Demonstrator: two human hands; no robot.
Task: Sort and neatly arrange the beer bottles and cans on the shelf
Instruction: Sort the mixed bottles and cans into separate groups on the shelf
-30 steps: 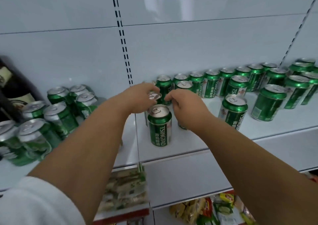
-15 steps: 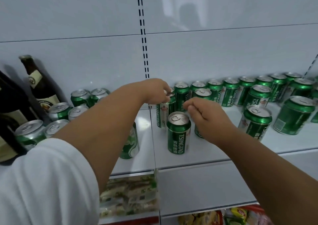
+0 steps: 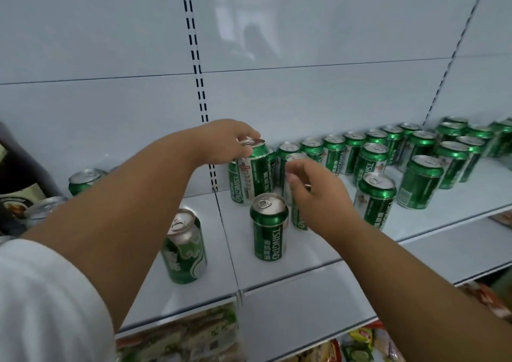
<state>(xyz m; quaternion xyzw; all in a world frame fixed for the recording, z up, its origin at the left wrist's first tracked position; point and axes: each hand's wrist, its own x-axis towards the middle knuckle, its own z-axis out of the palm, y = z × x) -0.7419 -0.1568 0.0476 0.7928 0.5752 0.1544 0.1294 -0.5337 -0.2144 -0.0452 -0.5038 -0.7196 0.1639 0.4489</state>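
The left hand (image 3: 221,140) reaches over the shelf joint and pinches the silver rim of a tall green aluminium beer can with a white label panel (image 3: 253,172), fingers curled round its top; the can tilts a little, and whether its base rests on the white metal shelf (image 3: 304,256) cannot be told. The right hand (image 3: 315,192) hovers just beside it with fingers loosely curled and thumb raised, holding nothing; it hides most of a second green can (image 3: 296,158) whose silver lid peeks above the knuckles. In front of both hands a green Tsingtao can with a pull-tab lid (image 3: 268,226) stands upright and alone near the shelf edge, and to its left, across the joint, a green can with a swirled white pattern (image 3: 184,246) leans in the wide-angle view. Further right, a back row of green cans (image 3: 357,151) lines the rear panel fairly evenly, while the looser cluster of cans (image 3: 421,181) in front of it stands unaligned. At far left, more cans (image 3: 86,177) sit half hidden behind the arm beside a dark bottle label (image 3: 16,201). The sorting looks partly done: the rear row is formed, but the front strays, the odd-brand can and the left group remain to be placed.
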